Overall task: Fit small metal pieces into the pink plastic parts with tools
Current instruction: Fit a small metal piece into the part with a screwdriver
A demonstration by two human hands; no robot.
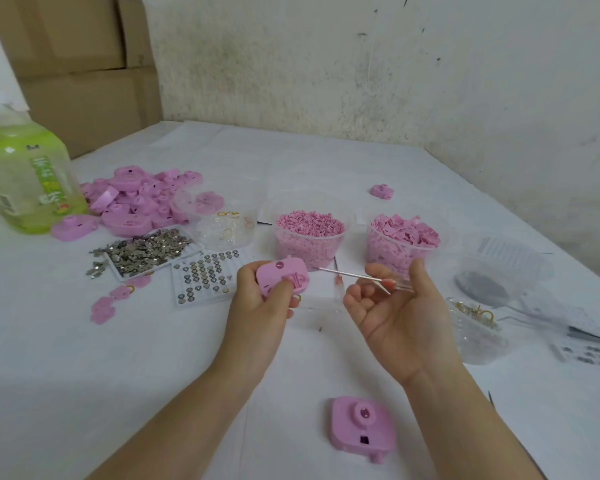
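Note:
My left hand (257,299) grips a pink plastic part (283,278) above the white table, thumb on its front face. My right hand (395,313) is palm up beside it, thumb and fingers pinching a thin metal tool with a red collar (361,277); its tip points left toward the pink part and stops just short of it. Another pink part (361,429) lies on the table near me, hole side up. Small metal pieces (142,251) fill a tray at the left, and a white sheet (205,278) holds rows of round metal pieces.
A heap of pink parts (139,202) lies at the back left beside a green bottle (25,174). Clear tubs hold pink bits (309,230), pink chips (404,237) and clear rings (222,223). Plastic bags and tools (499,299) lie at the right. Cardboard boxes (84,64) stand behind.

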